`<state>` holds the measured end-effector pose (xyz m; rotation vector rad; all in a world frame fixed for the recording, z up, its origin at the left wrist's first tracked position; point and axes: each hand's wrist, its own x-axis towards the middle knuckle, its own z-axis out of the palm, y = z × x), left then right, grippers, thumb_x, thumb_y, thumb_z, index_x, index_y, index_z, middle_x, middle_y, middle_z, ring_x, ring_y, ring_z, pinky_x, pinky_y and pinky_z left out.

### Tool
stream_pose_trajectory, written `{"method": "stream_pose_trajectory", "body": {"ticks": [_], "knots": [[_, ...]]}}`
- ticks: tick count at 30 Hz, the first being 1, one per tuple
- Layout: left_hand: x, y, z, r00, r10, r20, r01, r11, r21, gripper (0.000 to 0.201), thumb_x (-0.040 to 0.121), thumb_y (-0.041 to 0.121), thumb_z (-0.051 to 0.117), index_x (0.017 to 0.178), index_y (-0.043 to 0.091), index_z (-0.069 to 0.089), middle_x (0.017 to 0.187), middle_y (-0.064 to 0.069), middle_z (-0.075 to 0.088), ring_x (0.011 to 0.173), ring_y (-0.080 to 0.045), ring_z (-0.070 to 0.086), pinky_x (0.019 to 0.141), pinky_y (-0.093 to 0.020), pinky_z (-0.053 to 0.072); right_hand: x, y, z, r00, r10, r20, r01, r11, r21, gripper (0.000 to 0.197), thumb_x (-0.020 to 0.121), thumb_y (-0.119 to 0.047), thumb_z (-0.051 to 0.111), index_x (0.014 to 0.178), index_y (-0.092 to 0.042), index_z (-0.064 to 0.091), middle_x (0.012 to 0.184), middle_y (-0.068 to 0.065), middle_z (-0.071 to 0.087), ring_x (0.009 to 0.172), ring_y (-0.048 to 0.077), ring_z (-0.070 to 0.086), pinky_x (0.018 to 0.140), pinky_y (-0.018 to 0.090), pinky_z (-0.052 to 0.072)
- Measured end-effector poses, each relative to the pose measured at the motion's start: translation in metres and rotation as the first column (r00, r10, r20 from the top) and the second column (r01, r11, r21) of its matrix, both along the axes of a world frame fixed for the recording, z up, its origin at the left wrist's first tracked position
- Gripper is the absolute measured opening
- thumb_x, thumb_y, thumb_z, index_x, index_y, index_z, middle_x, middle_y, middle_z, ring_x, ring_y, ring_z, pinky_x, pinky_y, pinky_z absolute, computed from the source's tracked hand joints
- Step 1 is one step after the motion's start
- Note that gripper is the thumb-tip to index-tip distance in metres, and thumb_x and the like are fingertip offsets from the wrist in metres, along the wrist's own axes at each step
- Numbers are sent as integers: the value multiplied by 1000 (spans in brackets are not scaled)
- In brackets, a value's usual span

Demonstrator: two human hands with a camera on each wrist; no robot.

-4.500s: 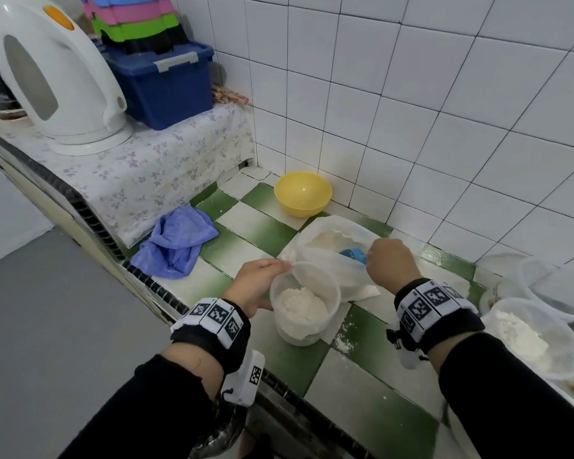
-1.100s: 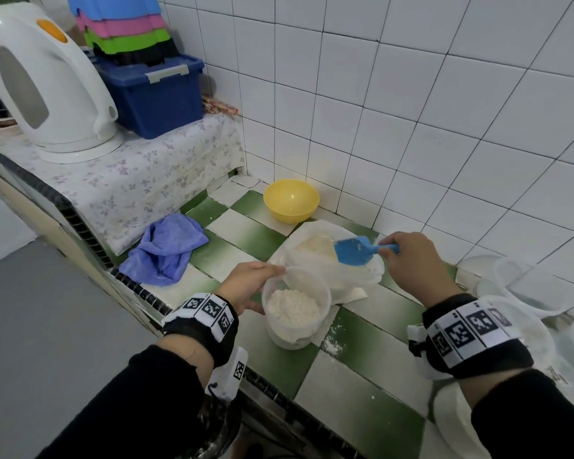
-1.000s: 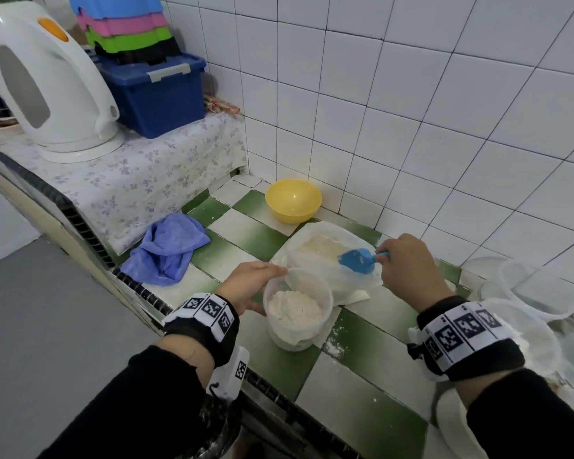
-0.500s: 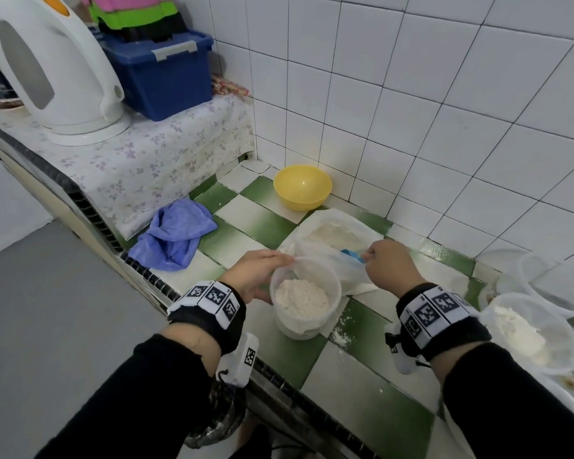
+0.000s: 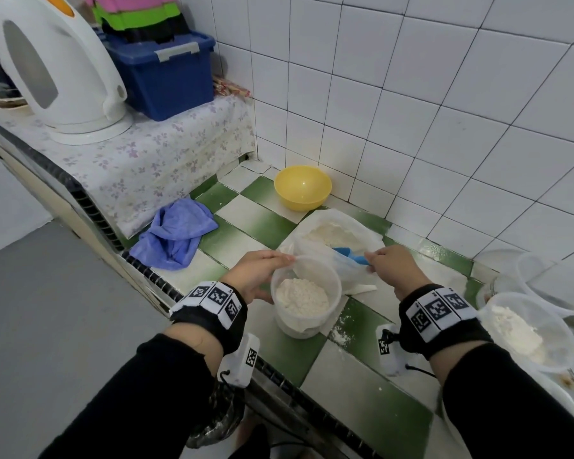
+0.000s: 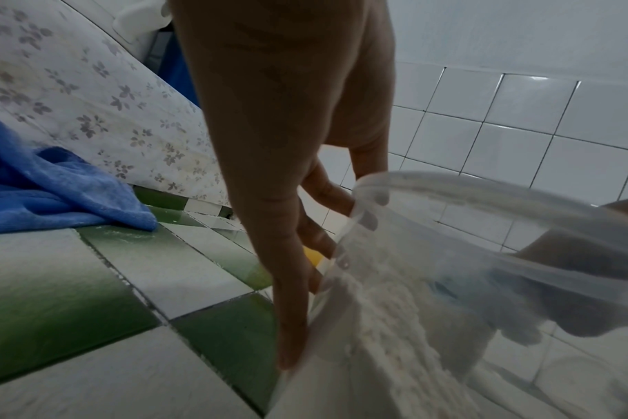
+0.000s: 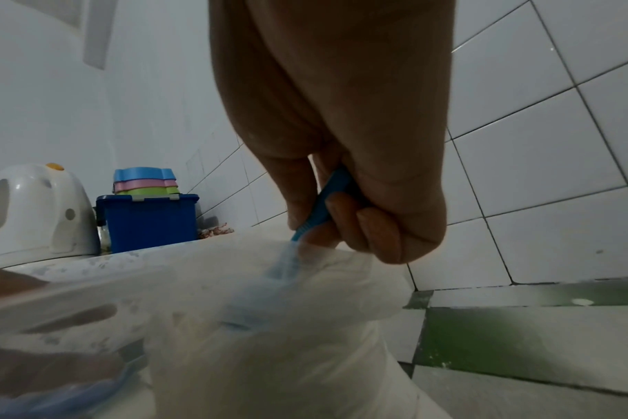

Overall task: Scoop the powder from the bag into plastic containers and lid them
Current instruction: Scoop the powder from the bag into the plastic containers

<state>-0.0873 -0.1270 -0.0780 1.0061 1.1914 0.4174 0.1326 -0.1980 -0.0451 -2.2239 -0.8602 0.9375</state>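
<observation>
A clear plastic container (image 5: pixel 306 294) stands on the green-and-white tiled counter (image 5: pixel 272 226), partly filled with white powder (image 5: pixel 301 297). My left hand (image 5: pixel 262 274) grips its left side, thumb at the rim and fingers (image 6: pixel 314 243) down the wall of the container (image 6: pixel 449 255). Just behind it lies the open plastic bag (image 5: pixel 337 235) of powder. My right hand (image 5: pixel 391 266) holds the handle of a blue scoop (image 5: pixel 349 256), whose bowl is down inside the bag. In the right wrist view, the fingers curl round the scoop handle (image 7: pixel 327 209) above the bag (image 7: pixel 269 326).
A yellow bowl (image 5: pixel 302 187) sits by the back wall and a blue cloth (image 5: pixel 176 236) lies at the left. Another container with powder (image 5: pixel 527 329) and empty ones (image 5: pixel 557 283) stand at the right. A kettle (image 5: pixel 53 71) and blue box (image 5: pixel 166 71) occupy the raised shelf. Spilled powder (image 5: pixel 342 332) dots the counter.
A second ago the right hand held the blue scoop above the bag; it has since lowered the scoop into the bag. The left hand has kept hold of the container.
</observation>
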Motion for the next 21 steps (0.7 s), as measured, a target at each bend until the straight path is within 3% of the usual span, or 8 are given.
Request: {"method": "stream_pose_trajectory", "body": {"ticks": [3,6,12,21], "knots": [[1,-3,1,1000,12,9,-12,1000,-1,20,86,25,70,101,12,70,90,-6,70,66,-17,66,51,-34,55,-1,-2,1,995,-58,-78,60,998,20,27,94,-13,51,94,11,63,71,10,55,55,14,37,53,22,31],[1,-5,2,999,33,6,-33,999,7,24,86,26,70,104,10,69,92,-6,70,68,-17,65,51,-34,55,-1,-4,1,978,-114,-173,121,992,33,17,95,-14,51,89,0,59,68,7,54,53,13,34,51,22,28],[2,-8,1,998,56,-1,-56,998,19,18,86,27,70,98,13,69,94,-6,68,70,-17,62,46,-31,52,7,-6,-1,946,-188,-263,202,979,27,23,95,-17,52,75,-6,54,69,7,57,53,14,29,50,24,26],[1,-12,3,998,63,11,-63,998,8,27,86,28,71,106,10,69,96,-7,68,71,-19,63,48,-32,53,18,-14,15,931,-207,-301,246,964,96,20,94,-18,54,100,0,60,71,8,59,52,12,28,49,23,27]]}}
